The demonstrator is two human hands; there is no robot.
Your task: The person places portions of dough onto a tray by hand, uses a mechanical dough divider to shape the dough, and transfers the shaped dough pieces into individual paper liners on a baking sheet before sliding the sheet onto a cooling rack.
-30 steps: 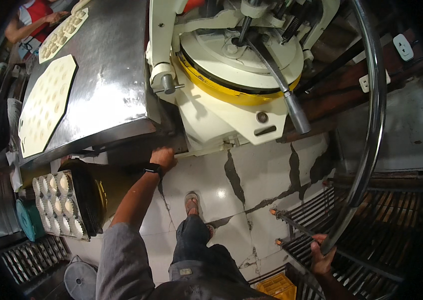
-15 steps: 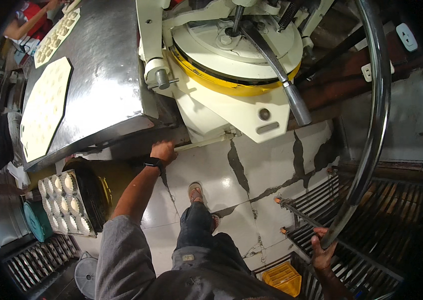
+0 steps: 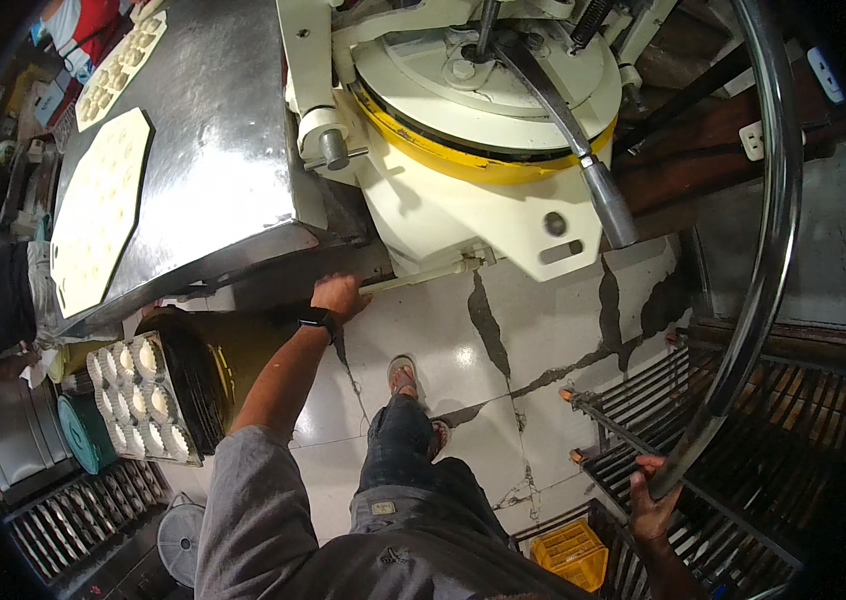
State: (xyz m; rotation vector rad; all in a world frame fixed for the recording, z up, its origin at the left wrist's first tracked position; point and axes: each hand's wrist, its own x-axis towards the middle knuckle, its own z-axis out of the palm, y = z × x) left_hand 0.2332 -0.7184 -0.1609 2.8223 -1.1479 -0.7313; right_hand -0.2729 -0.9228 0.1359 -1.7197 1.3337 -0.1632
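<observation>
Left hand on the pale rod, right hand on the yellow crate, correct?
The second half is wrong: the head view shows the right hand gripping the near end of the curved bar. The left hand is on the pale rod, as you say.

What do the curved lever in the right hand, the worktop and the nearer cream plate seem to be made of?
Curved lever: polished metal, perhaps chromed, from its mirror-like bright streaks.
Worktop: smooth grey sheet metal, probably steel, judging by its broad, soft glare.
Nearer cream plate: probably plastic, with a dull, pale, even-coloured face; paint over another material can't be ruled out.
</observation>
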